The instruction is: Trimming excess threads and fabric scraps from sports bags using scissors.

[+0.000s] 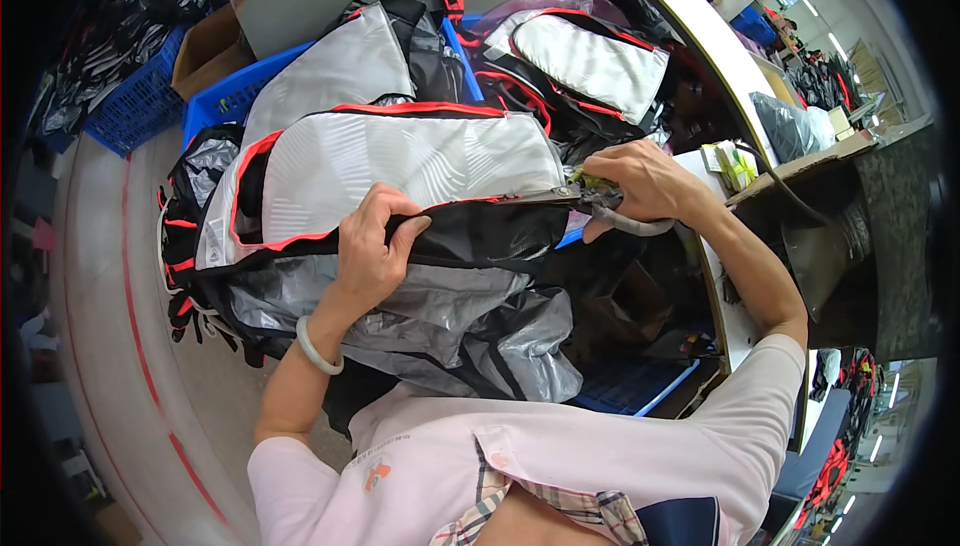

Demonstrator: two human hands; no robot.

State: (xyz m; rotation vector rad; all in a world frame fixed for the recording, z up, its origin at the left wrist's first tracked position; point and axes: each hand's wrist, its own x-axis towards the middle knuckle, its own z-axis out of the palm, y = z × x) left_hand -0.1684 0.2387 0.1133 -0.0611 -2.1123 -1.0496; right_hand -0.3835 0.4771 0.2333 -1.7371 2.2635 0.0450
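A half-sewn bag panel (400,161), light grey with a striped pattern and red edging, lies across the blue crates before me. My left hand (375,246) pinches its black and red lower edge between thumb and fingers. In my right hand (640,186) is a pair of scissors (540,195) with wrapped handles, the blades pointing left along the red edging near the panel's right end. Below the edge hangs silver-grey lining (440,311) in loose folds. Whether the blades touch the fabric I cannot tell.
Another grey and red bag piece (590,56) lies at the back right. A blue crate (240,86) stands behind the panel, beside a cardboard box (210,51). At right is a table edge (700,16); a red line (135,296) marks the floor at left.
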